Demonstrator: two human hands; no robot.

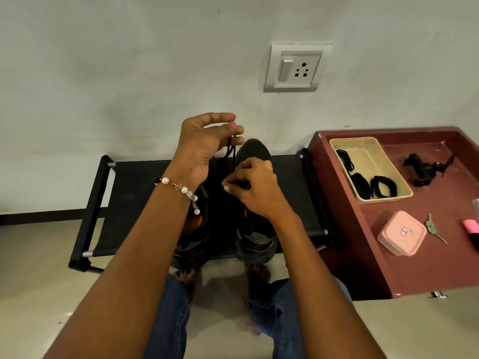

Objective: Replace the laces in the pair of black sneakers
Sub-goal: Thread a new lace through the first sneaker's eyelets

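Matt black cloth rack with metal bars; matt black sneakers; glossy maroon table; smooth cream plastic tray; pink plastic box

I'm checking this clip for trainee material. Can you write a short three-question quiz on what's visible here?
1. True or false: the left hand holds a black lace up above the sneakers.
2. Where do the spare laces lie? A) in the beige tray B) in the pink box C) on the floor
3. Fill in: the sneakers stand on a black ____.

Key
1. True; the right hand works at the right sneaker.
2. A
3. rack
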